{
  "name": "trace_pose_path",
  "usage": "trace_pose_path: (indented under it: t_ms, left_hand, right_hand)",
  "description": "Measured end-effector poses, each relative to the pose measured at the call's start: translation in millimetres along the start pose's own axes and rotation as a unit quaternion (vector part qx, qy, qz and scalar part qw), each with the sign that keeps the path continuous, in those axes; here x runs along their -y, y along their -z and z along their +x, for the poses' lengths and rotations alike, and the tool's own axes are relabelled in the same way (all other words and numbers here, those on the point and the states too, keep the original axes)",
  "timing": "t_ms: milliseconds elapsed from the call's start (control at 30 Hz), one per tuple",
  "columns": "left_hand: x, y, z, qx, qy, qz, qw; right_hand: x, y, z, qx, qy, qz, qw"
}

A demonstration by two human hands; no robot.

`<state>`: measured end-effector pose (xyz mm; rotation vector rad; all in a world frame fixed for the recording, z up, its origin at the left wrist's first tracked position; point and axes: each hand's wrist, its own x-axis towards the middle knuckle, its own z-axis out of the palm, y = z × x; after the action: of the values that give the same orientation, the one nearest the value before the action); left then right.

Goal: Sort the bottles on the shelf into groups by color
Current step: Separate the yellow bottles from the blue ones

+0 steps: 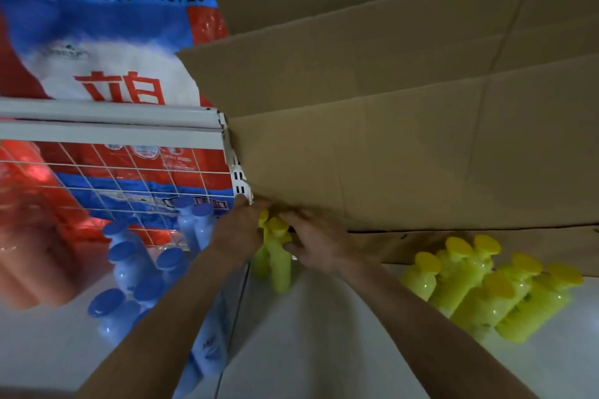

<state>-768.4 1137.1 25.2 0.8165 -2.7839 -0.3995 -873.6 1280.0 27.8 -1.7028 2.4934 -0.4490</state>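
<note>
Mostly sorted, seemingly: blue-capped pale blue plastic bottles (pixel 129 269) grouped left, yellow-capped yellow plastic bottles (pixel 486 288) grouped right on white shelf (pixel 317 350). Left hand (pixel 240 232), right hand (pixel 312 244) fingers clamped on two stray yellow bottles (pixel 279 261) at shelf back, apart from yellow group; likely joining it next.

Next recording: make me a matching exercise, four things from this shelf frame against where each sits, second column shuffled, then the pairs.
Things:
1. pale blue plastic bottles with blue caps
2. pair of yellow plastic bottles with yellow caps
3. cluster of yellow plastic bottles with yellow caps
4. brown cardboard flaps

Places:
A. right part of the white shelf, untouched
B. overhanging the shelf's back
C. between the left hand and the right hand
D. at left, by the white wire grid

Pairs: 1-D, 2-C, 3-A, 4-B
</note>
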Motion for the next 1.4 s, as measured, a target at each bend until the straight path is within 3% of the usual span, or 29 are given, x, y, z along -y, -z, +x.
trace_pose_path:
  t_ms: [133, 467, 667, 1067, 1400]
  left_hand:
    - [2, -5, 3, 0.008, 0.002, -0.029, 1.000]
    - [-21, -19, -20, 0.017, -0.117, -0.069, 0.991]
    - [-68, -41, -18, 0.058, -0.161, -0.118, 0.978]
    - [-175, -79, -2, 0.044, -0.198, -0.157, 0.967]
    - [-192, -93, 18, 0.090, -0.194, -0.208, 0.955]
  right_hand:
    - [11, -16, 7, -0.022, -0.037, -0.010, 0.999]
    - [1, -5, -47, -0.088, -0.090, 0.074, 0.989]
    - [-23, 13, -111, -0.142, -0.123, 0.020, 0.982]
    - [-74, 30, -195, -0.124, -0.232, -0.038, 0.964]
    - [-97, 38, -203, -0.121, -0.246, -0.084, 0.958]
